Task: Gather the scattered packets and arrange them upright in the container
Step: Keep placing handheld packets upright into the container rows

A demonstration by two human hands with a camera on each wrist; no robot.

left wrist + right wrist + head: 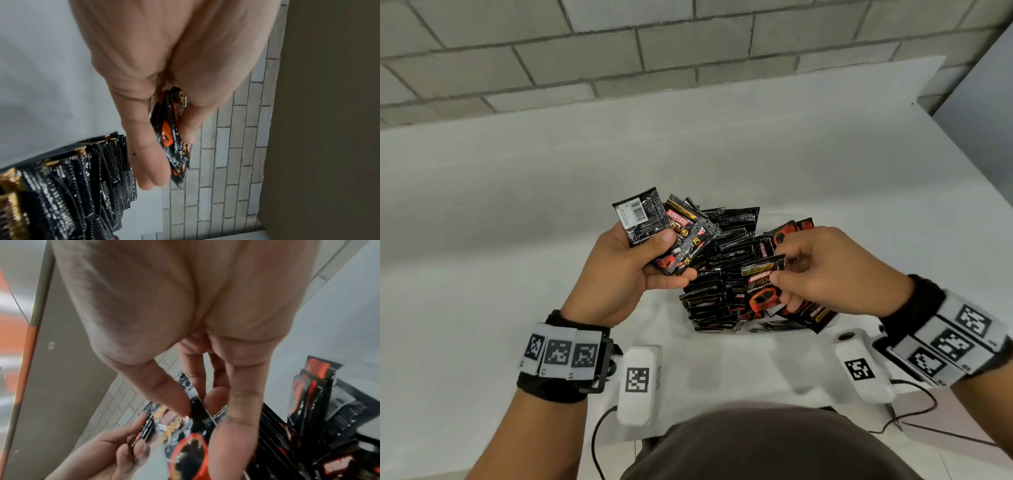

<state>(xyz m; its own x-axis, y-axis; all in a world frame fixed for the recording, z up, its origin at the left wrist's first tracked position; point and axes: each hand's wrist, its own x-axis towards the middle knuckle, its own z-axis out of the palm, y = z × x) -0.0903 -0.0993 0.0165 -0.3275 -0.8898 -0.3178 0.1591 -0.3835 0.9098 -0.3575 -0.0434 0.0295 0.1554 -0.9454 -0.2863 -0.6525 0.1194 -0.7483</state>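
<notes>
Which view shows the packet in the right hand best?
Head: the packet shows face-on, pinched by the right hand. Right wrist shows it blurred, partly behind fingers. Left wrist doesn't show it.

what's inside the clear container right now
The container holds a dense row of black packets standing on edge; some at the right lean. Its floor is covered.

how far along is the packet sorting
Mostly done: rows of packets already stand in the container. In hand: left hand grips a fan of packets; right hand pinches one packet. Left: slot these in and straighten the leaning packets.
</notes>
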